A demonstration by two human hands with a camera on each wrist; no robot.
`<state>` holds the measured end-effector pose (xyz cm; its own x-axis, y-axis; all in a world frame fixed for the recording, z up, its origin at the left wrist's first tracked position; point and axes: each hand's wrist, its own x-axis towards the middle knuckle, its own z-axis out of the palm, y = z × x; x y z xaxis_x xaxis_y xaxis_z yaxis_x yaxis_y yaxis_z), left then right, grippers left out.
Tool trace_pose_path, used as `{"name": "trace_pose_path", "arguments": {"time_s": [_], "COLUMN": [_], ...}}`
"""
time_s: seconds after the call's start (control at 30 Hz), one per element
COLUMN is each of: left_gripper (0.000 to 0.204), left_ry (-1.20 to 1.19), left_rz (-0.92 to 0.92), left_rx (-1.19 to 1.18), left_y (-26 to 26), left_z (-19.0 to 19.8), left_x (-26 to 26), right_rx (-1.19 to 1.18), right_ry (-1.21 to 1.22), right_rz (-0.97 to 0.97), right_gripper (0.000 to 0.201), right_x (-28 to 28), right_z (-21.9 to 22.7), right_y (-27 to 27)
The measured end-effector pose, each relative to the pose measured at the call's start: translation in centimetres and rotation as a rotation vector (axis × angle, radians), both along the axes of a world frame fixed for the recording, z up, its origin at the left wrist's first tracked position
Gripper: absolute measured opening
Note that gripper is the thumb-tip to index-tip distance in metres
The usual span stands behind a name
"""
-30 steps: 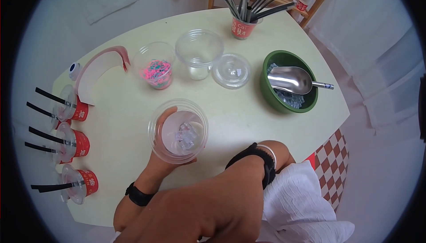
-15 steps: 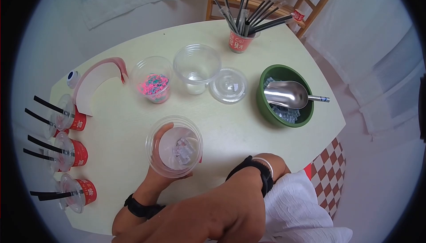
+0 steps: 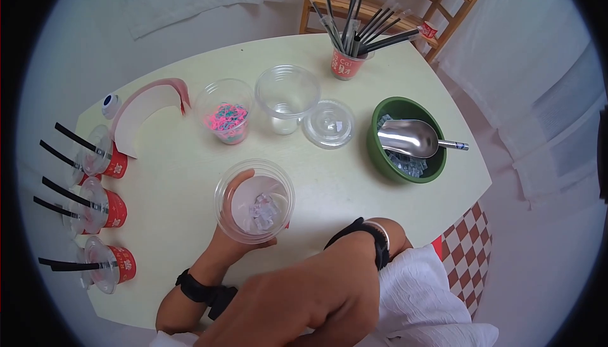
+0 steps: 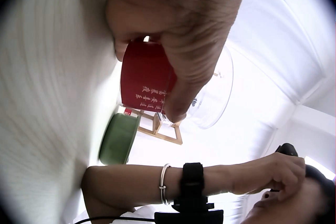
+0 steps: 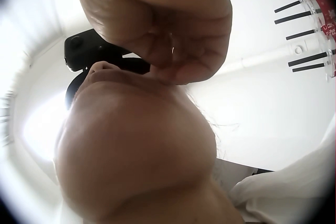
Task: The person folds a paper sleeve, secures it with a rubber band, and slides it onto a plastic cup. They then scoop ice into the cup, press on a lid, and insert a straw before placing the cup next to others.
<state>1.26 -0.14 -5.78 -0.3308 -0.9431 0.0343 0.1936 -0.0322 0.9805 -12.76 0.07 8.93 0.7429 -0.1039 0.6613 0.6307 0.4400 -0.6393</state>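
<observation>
A clear plastic cup (image 3: pixel 284 198) with clear ice-like cubes (image 3: pixel 264 212) in it is gripped by my left hand (image 3: pixel 233 239) over the near part of the table. In the left wrist view, that hand's fingers and thumb wrap the cup's red sleeve (image 4: pixel 147 79), which bears white lettering. My right hand (image 3: pixel 307 299) is raised across the front of the head view, up by the face. Seen from the right wrist, this hand (image 5: pixel 173 32) has its fingers curled in beside the cheek, and nothing shows in them.
A green bowl (image 3: pixel 375 150) at right holds cubes and a metal scoop (image 3: pixel 408 138). Further back stand a cup of pink and teal bits (image 3: pixel 228 119), clear cups (image 3: pixel 288 93), a lid (image 3: pixel 328 124) and a straw cup (image 3: pixel 345 67). Several lidded red cups (image 3: pixel 115 209) line the left edge.
The head view tilts up slightly, so the table things sit lower. My left hand still grips the cup, and the right hand stays raised near the face.
</observation>
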Motion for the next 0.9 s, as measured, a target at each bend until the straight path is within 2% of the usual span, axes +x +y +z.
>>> {"name": "trace_pose_path", "arguments": {"time_s": [0.03, 0.1, 0.13, 0.17, 0.23, 0.3, 0.37, 0.47, 0.5, 0.63, 0.9], "left_gripper": [0.109, 0.106, 0.103, 0.103, 0.104, 0.106, 0.109, 0.103, 0.103, 0.102, 0.102], "left_ry": [-0.028, -0.077, 0.106, 0.045, -0.06, -0.073, -0.095, 0.062, 0.046, 0.056, 0.04], "left_rz": [0.023, 0.078, 0.02, 0.012, 0.008, 0.007, 0.026, -0.028, -0.027, -0.037, -0.042], "left_rx": [0.105, 0.321, 0.211, 0.108, -0.097, -0.11, -0.171, -0.017, -0.031, -0.047, -0.06], "left_y": [-0.4, -1.2, -0.4, -0.1, -0.1, -0.1, -0.2, 0.1, 0.1, 0.0, -0.1], "left_z": [0.2, 0.1, -0.2, -0.1, 0.4, 0.4, 0.1, 0.3, 0.3, 0.0, -0.1], "left_x": [0.0, 0.2, -0.1, 0.0, 0.3, 0.4, 0.3, 0.3, 0.3, 0.4, 0.5], "right_rx": [-0.247, -0.115, -0.136, -0.159, -0.35, -0.528, -0.757, -1.125, -1.259, -1.336, -1.604], "right_ry": [0.048, 0.103, 0.226, 0.356, 0.613, 0.907, 0.935, 0.97, 0.972, 1.006, 1.104], "right_rz": [-0.144, -0.454, -0.686, -0.917, -1.249, -1.38, -1.423, -1.447, -1.444, -1.399, -1.559], "right_gripper": [0.011, 0.013, 0.013, 0.014, 0.015, 0.014, 0.014, 0.018, 0.019, 0.021, 0.01], "right_x": [-0.8, -2.2, -3.1, -4.2, -6.3, -8.8, -10.6, -12.9, -13.4, -14.1, -13.4], "right_z": [0.4, 0.5, 0.4, -0.1, -3.2, -6.5, -8.6, -9.7, -9.7, -9.3, -10.6], "right_y": [-1.2, -1.4, -1.8, -2.2, -3.4, -3.7, -4.2, -5.1, -5.5, -6.3, -9.1]}}
